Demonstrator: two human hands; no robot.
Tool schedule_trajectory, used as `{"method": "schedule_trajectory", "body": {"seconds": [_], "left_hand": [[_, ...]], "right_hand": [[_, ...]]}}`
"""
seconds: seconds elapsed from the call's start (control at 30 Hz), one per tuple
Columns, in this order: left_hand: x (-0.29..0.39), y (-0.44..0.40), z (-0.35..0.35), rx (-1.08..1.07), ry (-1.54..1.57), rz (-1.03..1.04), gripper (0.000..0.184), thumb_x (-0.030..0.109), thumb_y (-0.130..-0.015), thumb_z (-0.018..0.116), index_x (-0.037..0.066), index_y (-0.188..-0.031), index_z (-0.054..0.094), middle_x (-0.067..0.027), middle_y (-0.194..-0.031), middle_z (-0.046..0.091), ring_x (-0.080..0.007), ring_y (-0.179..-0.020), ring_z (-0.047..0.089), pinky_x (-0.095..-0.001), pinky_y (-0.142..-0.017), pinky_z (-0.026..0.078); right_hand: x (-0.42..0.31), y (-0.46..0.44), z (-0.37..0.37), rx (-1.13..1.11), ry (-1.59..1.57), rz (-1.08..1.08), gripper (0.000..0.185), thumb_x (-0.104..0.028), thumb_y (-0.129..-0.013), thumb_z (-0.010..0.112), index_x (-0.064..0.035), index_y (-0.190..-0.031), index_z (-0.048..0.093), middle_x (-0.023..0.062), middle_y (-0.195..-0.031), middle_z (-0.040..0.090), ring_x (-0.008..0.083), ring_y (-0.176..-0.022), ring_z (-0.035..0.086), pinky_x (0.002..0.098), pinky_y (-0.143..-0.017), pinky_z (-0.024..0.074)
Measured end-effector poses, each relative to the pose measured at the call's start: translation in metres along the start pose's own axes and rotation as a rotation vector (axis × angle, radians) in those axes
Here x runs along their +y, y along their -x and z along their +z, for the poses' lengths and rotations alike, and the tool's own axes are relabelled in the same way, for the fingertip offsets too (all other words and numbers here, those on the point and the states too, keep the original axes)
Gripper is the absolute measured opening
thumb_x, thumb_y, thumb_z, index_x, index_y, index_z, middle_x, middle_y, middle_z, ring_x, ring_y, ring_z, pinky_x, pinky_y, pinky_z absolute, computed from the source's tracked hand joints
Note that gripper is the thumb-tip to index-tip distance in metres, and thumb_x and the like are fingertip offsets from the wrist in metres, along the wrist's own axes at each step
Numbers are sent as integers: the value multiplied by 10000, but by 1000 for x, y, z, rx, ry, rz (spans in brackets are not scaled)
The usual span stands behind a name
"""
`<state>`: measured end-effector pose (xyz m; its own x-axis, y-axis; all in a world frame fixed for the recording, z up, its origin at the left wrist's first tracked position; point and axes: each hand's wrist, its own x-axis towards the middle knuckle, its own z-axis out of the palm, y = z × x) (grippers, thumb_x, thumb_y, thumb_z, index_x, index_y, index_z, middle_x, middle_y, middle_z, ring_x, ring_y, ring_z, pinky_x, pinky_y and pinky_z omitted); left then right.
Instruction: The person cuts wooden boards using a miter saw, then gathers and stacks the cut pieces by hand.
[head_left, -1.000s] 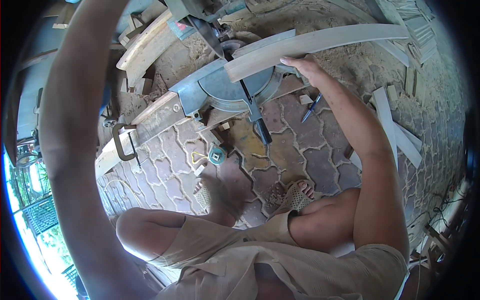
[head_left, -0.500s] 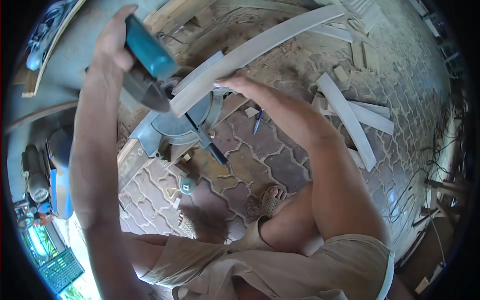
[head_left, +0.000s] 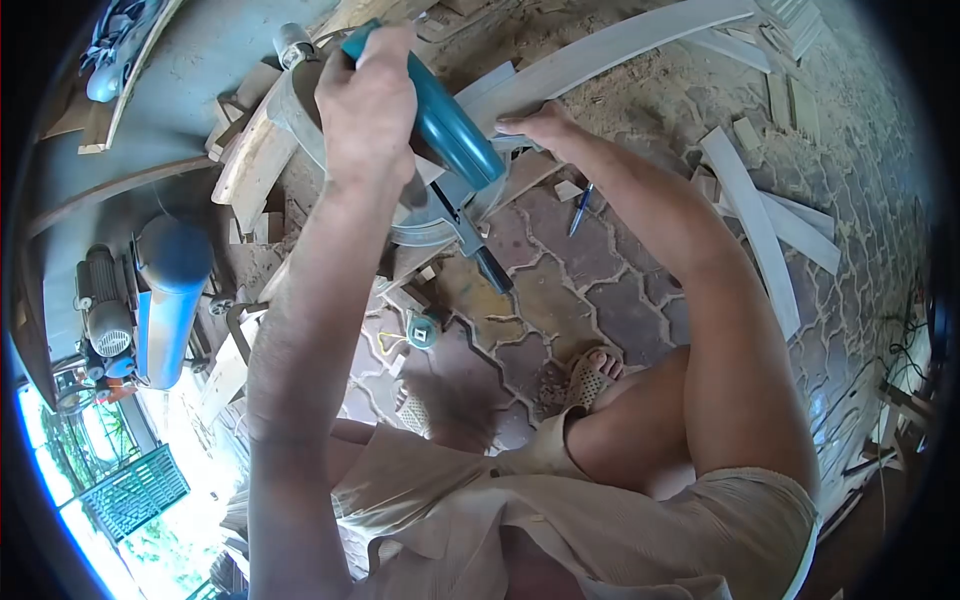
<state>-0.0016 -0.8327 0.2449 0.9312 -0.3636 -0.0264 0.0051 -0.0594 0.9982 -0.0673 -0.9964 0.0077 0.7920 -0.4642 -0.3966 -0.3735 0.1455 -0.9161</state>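
Observation:
My left hand is wrapped around the handle of a teal miter saw, whose head sits low over its round base and hides the board's near end. A pale, curved wooden board runs from beneath the saw head toward the upper right. Close to the saw, my right hand holds this board at its near edge, with the fingertips partly hidden. The black-gripped lever of the saw base points toward my feet.
A blue pen and a round teal tape measure lie on the paving. Curved offcuts are piled at right. Sawdust and wood scraps surround the saw. A motor and a blue cylinder stand at left.
My left hand has brought the saw head down and rightward over the board's end. My right hand stays at the board's edge. The whole view has shifted a little.

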Motion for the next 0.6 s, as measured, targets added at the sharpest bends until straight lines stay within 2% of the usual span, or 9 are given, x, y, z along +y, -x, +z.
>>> {"method": "schedule_trajectory", "body": {"seconds": [0.13, 0.3, 0.4, 0.47, 0.5, 0.53, 0.57, 0.6], "left_hand": [[-7, 24, 10, 61, -13, 19, 343, 300, -827, 675, -18, -938, 614, -19, -796, 539, -124, -749, 471, -300, -684, 422], [-42, 62, 14, 61, -172, 186, 303, 241, -823, 688, -26, -864, 551, -53, -682, 565, -149, -646, 520, -324, -632, 476], [-35, 69, 11, 28, -211, 198, 303, 225, -817, 690, -39, -896, 566, -68, -705, 576, -157, -690, 548, -336, -674, 499], [-14, 41, -4, 44, -350, 253, 388, 271, -827, 671, -74, -984, 587, -117, -785, 624, -185, -755, 586, -364, -722, 513], [4, 14, -9, 63, -297, 53, 399, 300, -859, 650, -75, -989, 607, -131, -810, 635, -200, -745, 589, -354, -721, 512], [17, -23, -19, 21, -223, -133, 309, 295, -916, 674, -9, -971, 668, -113, -885, 670, -228, -743, 648, -407, -679, 542], [56, -28, -9, -28, -142, -281, 332, 307, -936, 646, -22, -974, 666, -116, -859, 685, -247, -718, 661, -401, -662, 559], [51, -70, -20, -86, -69, -214, 341, 328, -937, 647, -7, -991, 677, -109, -820, 686, -220, -728, 658, -367, -680, 557]], "right_hand": [[1, -3, 0, -23, -10, -19, 695, -216, -678, 943, 49, -1243, 637, 171, -1288, 663, 264, -1187, 628, 351, -1030, 489], [6, -8, 1, 4, 57, 4, 724, -245, -665, 951, 42, -1250, 634, 174, -1279, 667, 268, -1181, 632, 353, -1029, 491], [0, -10, -1, 64, 158, 19, 720, -268, -674, 946, 25, -1257, 642, 178, -1271, 669, 268, -1174, 634, 355, -1030, 489], [10, -9, 1, 8, 54, -94, 715, -265, -688, 937, 20, -1273, 639, 176, -1277, 666, 263, -1172, 631, 358, -1018, 492], [6, -3, 3, 12, 37, -86, 631, -301, -702, 931, 34, -1181, 696, 159, -1162, 716, 254, -1092, 671, 356, -973, 506], [10, -5, 5, -1, 37, -86, 631, -301, -702, 931, 34, -1181, 696, 159, -1162, 716, 254, -1092, 671, 356, -973, 506], [18, -13, 5, -46, 3, -78, 632, -304, -706, 929, 31, -1188, 694, 158, -1178, 711, 252, -1103, 665, 355, -981, 502], [25, -25, 3, -89, -30, -74, 633, -306, -711, 926, 28, -1195, 691, 156, -1194, 705, 250, -1115, 660, 354, -988, 498]]}}
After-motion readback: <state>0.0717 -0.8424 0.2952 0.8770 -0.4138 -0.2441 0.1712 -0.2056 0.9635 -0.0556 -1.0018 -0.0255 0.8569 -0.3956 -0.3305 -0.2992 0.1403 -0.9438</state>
